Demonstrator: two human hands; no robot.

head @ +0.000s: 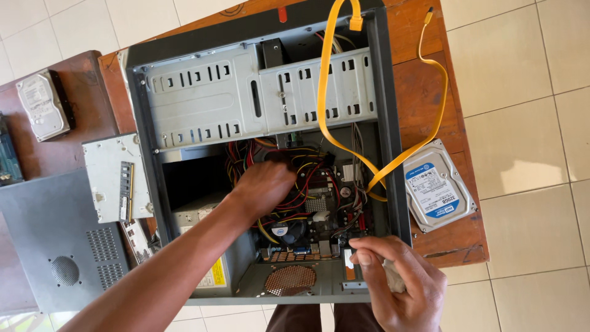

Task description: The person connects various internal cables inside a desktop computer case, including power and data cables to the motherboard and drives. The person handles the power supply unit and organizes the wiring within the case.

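Reaching into the open computer case (386, 123), the left hand (265, 184) buries curled fingers among wires (307, 178); the right hand (399, 283) pinches a pale cloth (393, 278).

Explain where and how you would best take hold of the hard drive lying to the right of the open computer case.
Grip the hard drive by its two long side edges, coming from above. It lies flat, label up, near the table's right edge, with both sides apparently free; the yellow cable curls by its top corner.

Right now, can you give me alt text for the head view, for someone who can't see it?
Left hand reaches into the wiring of an open PC case on a wooden table; right hand pinches a pale scrap at the case's near edge. A yellow cable loops over the case to a hard drive beside it.
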